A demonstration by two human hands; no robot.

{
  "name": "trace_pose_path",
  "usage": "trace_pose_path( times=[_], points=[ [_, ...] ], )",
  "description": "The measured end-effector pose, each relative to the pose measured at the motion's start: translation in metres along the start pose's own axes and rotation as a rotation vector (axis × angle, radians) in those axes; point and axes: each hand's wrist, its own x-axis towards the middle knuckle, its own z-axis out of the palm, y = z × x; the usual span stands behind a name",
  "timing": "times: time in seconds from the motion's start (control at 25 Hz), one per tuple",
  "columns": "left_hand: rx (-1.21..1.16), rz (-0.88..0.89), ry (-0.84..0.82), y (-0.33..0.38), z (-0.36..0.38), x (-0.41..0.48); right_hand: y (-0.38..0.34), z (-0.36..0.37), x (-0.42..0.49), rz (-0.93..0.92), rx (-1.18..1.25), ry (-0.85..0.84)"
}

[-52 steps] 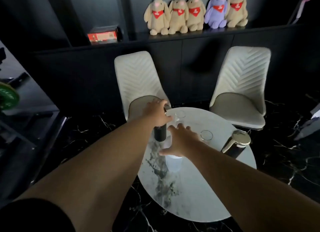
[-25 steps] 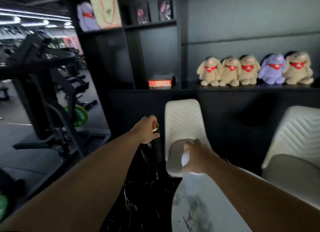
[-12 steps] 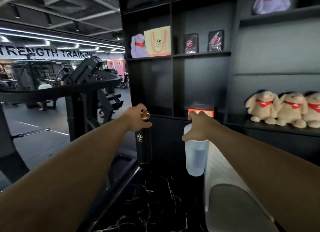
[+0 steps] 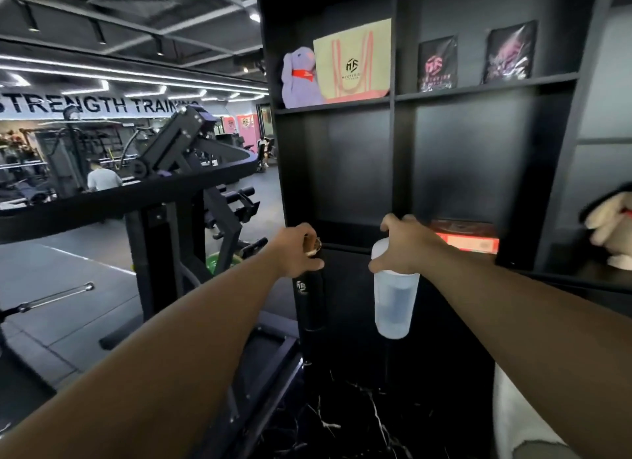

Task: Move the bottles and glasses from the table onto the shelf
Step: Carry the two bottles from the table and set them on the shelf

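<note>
Head view. The left hand (image 4: 298, 250), at centre frame, has its fingers wrapped round the gold-capped neck of a black bottle (image 4: 309, 303), which hangs upright below the fist; the right hand (image 4: 407, 244), just right of centre, grips the lid of a translucent white shaker bottle (image 4: 395, 303) from above, its body also hanging free. Both bottles are held in the air in front of the black shelf unit (image 4: 393, 97), their bases well below the ledge of the open compartment (image 4: 349, 248) behind the hands and touching no surface. A red box (image 4: 466, 239) already occupies the neighbouring compartment to the right; a purple plush rabbit (image 4: 299, 78) and a tote bag (image 4: 354, 60) sit on the shelf above. The table does not appear in frame. Judged progress: two bottles are mid-transfer and neither is yet set down; they must be raised to ledge height and placed. How many bottles or glasses remain on the table cannot be told here.
</note>
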Motion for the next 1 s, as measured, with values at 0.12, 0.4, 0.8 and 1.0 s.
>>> trace_pose_path(
  times=[0.12,0.4,0.8,1.0],
  points=[
    [0.012,-0.016,0.008,-0.038,0.014,0.085,0.006,0.020,0.095,0.002,-0.035,-0.022],
    [-0.018,-0.050,0.032,-0.099,0.036,0.314,0.019,0.060,0.340,-0.003,-0.094,-0.080],
    [0.019,0.065,-0.056,-0.207,0.112,0.615,0.044,0.152,0.616,0.096,-0.034,-0.041],
    [0.051,0.152,-0.168,-0.252,0.162,0.738,0.063,0.195,0.716,0.262,-0.008,-0.036]
  ],
)
